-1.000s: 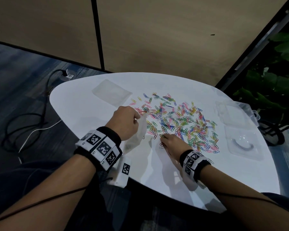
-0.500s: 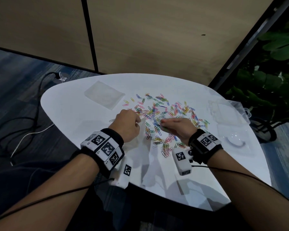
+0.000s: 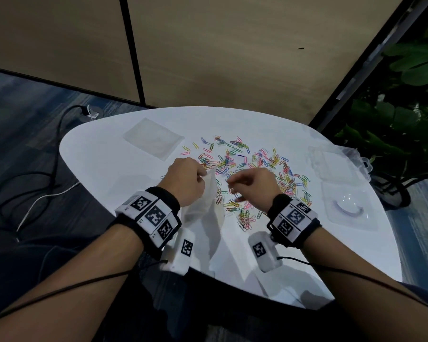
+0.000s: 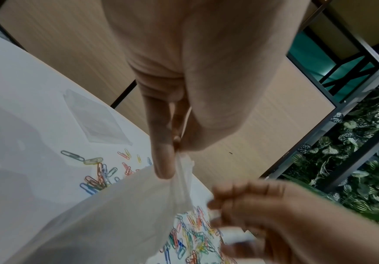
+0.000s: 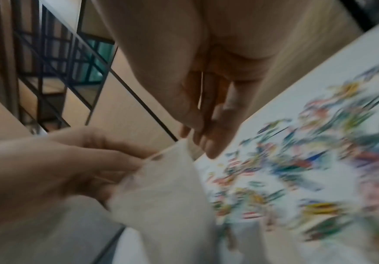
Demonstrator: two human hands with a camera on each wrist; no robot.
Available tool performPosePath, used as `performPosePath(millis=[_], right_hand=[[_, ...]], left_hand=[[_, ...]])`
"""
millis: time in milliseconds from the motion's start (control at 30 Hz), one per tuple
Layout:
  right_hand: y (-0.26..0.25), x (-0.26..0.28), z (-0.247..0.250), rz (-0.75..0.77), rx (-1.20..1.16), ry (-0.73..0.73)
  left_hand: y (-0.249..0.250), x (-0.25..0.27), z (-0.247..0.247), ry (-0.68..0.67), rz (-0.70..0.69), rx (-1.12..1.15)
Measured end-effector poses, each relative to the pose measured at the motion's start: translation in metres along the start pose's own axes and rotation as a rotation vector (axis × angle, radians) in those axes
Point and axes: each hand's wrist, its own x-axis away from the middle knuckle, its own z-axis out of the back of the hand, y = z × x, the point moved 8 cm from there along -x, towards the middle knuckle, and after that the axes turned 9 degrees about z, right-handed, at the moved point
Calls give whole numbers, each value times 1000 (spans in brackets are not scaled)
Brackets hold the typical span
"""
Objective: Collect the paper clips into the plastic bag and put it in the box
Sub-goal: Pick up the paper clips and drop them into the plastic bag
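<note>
We see a smooth white table (image 3: 104,164) with a rounded outline. A dense scatter of coloured wire paper clips (image 3: 269,174) covers its middle: pink, blue, green, yellow and white loops, lying flat and overlapping in places.

At the right edge of the table lie two shallow trays of clear rigid plastic. The nearer tray (image 3: 348,211) has a moulded round dish shape with a dark curved mark in it; the farther tray (image 3: 331,166) has ridged sides. We cannot tell which of them is the box, or whether they are two halves of one. At the far left of the table lies a flat square packet (image 3: 153,141) of clear film.

The plastic bag (image 3: 208,201) is thin, translucent and whitish, with soft creases. It hangs from the left hand and drapes toward the near edge of the table. We cannot tell whether any clips are inside it.

The left hand (image 3: 185,181) pinches the top rim of the bag between thumb and forefinger, as the left wrist view shows.

The right hand (image 3: 254,186) is held just beside the bag's rim, above the clips, with its fingers bunched together and pointing toward the opening. The right wrist view is blurred; we cannot tell whether these fingers hold clips.
</note>
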Motion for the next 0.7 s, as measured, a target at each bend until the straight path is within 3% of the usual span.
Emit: performPosePath(millis=[100,167,367,567,700], right_hand=[[57,18,3,-273,452,-250],[89,33,-5,-369,638,-354],[96,17,-38,-82,651,-134],[98,-7,-67,182,952,-249],[92,-8,-64,280,1045,-217]], left_hand=[[-4,-1,4,-4,7,6],[-8,-1,6,-6,22,11],[-12,1,12,3,11,-22],[-10,2,12,-17,-6,-46],[-5,2,8,-27,-22,-63]])
